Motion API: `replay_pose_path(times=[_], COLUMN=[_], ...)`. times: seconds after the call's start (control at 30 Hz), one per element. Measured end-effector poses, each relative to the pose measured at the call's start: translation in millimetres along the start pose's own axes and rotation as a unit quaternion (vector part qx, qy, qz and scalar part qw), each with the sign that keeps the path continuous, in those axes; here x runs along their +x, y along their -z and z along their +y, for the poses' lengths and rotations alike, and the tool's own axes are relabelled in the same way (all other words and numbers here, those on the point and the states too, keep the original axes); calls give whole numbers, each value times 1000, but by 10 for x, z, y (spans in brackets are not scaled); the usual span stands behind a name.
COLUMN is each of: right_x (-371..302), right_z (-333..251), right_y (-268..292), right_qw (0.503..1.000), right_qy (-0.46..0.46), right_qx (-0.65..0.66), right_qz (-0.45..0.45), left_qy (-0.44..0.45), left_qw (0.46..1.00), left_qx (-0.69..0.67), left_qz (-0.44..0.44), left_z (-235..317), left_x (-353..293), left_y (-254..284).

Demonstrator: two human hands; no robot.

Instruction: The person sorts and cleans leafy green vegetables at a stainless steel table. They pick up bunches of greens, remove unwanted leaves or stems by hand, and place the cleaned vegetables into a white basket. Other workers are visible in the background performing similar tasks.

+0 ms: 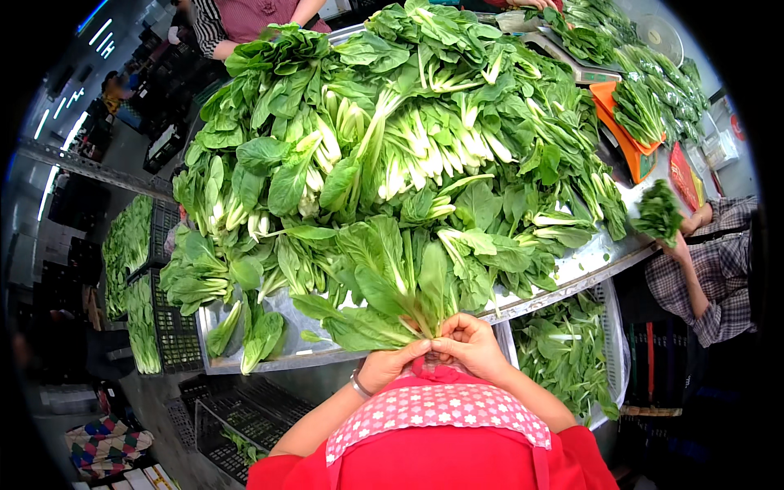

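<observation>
Close to my body, at the near edge of the metal table (600,251), I hold a bunch of leafy greens (392,294) with its stem ends toward me and its leaves spread away. My left hand (385,367) is closed, thumb and fingers pinching at the stem bases from the left. From the right, my right hand (474,347) grips the same stems, fingers curled and thumb meeting the left one. Beyond the bunch rises a large heap of pale-stemmed greens (425,147). A few loose heads (263,336) lie left of my hands.
A white basket (618,343) of greens stands below the table at right; black crates (167,327) are at left. A co-worker in a plaid sleeve (714,273) holds greens at right, near an orange holder (625,139). Another person (253,16) stands across the table.
</observation>
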State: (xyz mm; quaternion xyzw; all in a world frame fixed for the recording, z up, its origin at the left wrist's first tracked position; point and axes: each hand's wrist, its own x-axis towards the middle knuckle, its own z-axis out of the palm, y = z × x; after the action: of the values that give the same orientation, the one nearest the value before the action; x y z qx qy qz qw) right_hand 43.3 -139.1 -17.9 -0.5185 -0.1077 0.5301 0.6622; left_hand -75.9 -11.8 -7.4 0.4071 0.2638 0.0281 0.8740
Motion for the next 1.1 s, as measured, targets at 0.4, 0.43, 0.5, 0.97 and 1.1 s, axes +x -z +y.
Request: replay_pose_path(times=[0.4,0.43,0.5,0.97,1.1], right_x=[-778,-828,-826,251,207], right_z=[209,173,236,4,41], right_y=[1432,1498,1514,30,33], right_qw=[762,736,804,922,993], right_qy=[196,155,177,179,66], right_qx=[470,501,378,-344,-79], right_qz=[401,428,424,-6,-59], left_qy=[12,2,-15,-142,-67], left_qw=[997,998,998,945,997], left_qx=[47,37,39,293,38], left_qz=[65,55,42,41,-10], left_z=[-87,-101,-61,-267,-169], left_x=[144,177,190,108,20], left_y=[146,108,40,16,27])
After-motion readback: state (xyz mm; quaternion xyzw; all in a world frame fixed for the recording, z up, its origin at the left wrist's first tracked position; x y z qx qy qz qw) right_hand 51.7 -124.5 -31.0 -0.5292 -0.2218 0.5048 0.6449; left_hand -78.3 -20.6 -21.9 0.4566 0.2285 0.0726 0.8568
